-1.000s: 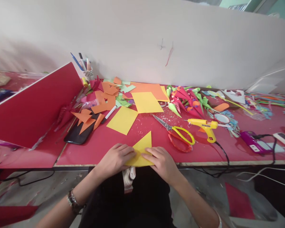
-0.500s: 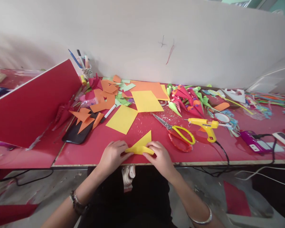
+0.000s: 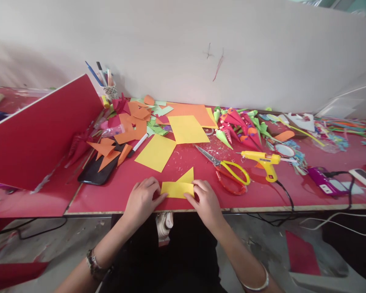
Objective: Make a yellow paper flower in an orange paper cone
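Note:
A sheet of yellow paper (image 3: pixel 177 190) lies at the table's front edge with its near part folded up and over; a pointed corner sticks out behind the fold. My left hand (image 3: pixel 143 200) pinches the left end of the fold between thumb and fingers. At the right end, my right hand (image 3: pixel 206 202) grips the paper the same way. Two flat yellow sheets, one nearer (image 3: pixel 156 153) and one farther (image 3: pixel 189 129), lie beyond my hands. Scissors (image 3: pixel 224 169) with yellow and red handles rest to the right of the folded paper.
A yellow glue gun (image 3: pixel 264 162) lies right of the scissors, by a purple power socket (image 3: pixel 326 182). Pink and green paper cones (image 3: pixel 239 126) are heaped behind. Leftward are a black phone (image 3: pixel 94 173), orange scraps (image 3: pixel 134 124), a pen cup (image 3: pixel 110 91) and a leaning red board (image 3: pixel 45 138).
The near edge of the yellow paper has been lifted and turned over away from me, forming a broad flap that covers most of the triangle. Both hands moved slightly with it.

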`<state>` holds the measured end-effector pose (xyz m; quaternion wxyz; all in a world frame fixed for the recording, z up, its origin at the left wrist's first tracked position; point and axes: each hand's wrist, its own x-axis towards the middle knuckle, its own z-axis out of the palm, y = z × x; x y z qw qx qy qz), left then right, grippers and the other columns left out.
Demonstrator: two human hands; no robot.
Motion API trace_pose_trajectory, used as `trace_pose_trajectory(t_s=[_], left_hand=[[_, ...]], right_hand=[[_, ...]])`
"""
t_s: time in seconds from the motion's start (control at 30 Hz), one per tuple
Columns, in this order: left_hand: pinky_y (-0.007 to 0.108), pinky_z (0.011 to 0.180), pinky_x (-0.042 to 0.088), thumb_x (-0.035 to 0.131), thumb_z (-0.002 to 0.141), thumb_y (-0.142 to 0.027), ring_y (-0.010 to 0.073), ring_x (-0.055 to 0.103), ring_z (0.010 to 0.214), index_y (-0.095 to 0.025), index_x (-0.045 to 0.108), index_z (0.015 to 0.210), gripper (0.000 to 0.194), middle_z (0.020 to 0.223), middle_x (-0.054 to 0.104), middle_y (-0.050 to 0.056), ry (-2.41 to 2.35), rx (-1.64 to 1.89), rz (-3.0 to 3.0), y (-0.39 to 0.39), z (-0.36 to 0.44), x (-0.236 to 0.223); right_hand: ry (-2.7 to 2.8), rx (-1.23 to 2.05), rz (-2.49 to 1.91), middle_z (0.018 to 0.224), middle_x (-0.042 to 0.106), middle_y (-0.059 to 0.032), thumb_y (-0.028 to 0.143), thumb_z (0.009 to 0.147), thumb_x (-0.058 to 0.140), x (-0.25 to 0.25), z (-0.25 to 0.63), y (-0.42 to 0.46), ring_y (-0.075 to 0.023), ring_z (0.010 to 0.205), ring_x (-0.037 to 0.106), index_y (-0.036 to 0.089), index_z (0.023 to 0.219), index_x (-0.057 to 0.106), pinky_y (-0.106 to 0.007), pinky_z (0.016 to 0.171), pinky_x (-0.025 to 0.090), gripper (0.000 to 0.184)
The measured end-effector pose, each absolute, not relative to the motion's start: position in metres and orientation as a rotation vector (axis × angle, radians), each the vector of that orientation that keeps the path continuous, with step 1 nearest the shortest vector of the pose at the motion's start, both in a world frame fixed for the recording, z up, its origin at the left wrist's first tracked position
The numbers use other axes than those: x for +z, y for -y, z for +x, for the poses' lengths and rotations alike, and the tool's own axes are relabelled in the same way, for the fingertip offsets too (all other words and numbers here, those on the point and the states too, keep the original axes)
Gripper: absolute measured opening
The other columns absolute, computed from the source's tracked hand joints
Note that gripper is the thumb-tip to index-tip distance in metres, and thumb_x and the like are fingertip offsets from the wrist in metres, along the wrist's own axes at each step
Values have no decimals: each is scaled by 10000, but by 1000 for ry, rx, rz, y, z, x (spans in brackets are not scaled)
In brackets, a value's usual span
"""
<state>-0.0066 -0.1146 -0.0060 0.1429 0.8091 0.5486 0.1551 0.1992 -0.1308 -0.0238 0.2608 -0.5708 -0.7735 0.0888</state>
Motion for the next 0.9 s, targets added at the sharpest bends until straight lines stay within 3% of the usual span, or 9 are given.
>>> trace_pose_trajectory(t_s=[0.17, 0.27, 0.37, 0.43, 0.53, 0.7, 0.9], left_hand=[[273, 630, 388, 479, 810, -331, 148, 516, 683, -182, 485, 662, 210, 788, 516, 4, -1606, 367, 2321, 115, -11, -5], [291, 648, 407, 458, 823, -284, 170, 547, 741, -186, 524, 832, 119, 923, 540, 41, -1654, 338, 2431, 118, -10, 0], [330, 708, 406, 400, 822, -125, 204, 549, 856, -213, 471, 1102, 302, 1119, 513, 80, -1573, 263, 2738, 123, -6, 8], [336, 738, 400, 369, 802, -44, 204, 535, 907, -250, 436, 1171, 428, 1158, 515, 56, -1262, 125, 2983, 126, -2, 11], [320, 749, 405, 371, 806, -34, 189, 511, 963, -226, 413, 1212, 451, 1182, 521, 34, -896, -55, 3151, 125, 0, 14], [331, 761, 411, 355, 842, -77, 180, 528, 918, -176, 426, 1215, 392, 1186, 538, 36, -844, -87, 3171, 121, -13, 16], [406, 947, 305, 377, 833, -96, 191, 520, 984, -205, 477, 1185, 382, 1209, 539, 18, -840, 22, 3071, 119, -41, 16]], right_hand=[[2127, 214, -1574, 912, 587, -65, 269, 810, 506, -22, 198, 131, -200, 805, 516, 187, 679, 520, -325, 714, 449, 155], [2129, 219, -1584, 911, 583, -67, 265, 804, 515, -21, 198, 131, -201, 805, 512, 183, 688, 531, -327, 715, 449, 143], [2128, 235, -1570, 910, 579, -72, 259, 803, 517, -21, 198, 131, -200, 815, 512, 179, 699, 541, -324, 721, 450, 133], [2131, 239, -1558, 917, 577, -75, 250, 805, 512, -20, 198, 131, -200, 825, 510, 174, 719, 546, -325, 727, 450, 120], [2133, 242, -1562, 924, 576, -74, 233, 799, 517, -20, 197, 130, -201, 824, 507, 169, 727, 545, -331, 728, 450, 100], [2133, 249, -1576, 927, 577, -69, 245, 784, 541, -20, 197, 129, -202, 824, 501, 170, 713, 541, -332, 732, 450, 104], [2143, 229, -1601, 910, 572, -69, 262, 792, 525, -21, 198, 129, -205, 806, 504, 171, 719, 542, -333, 716, 451, 117]])
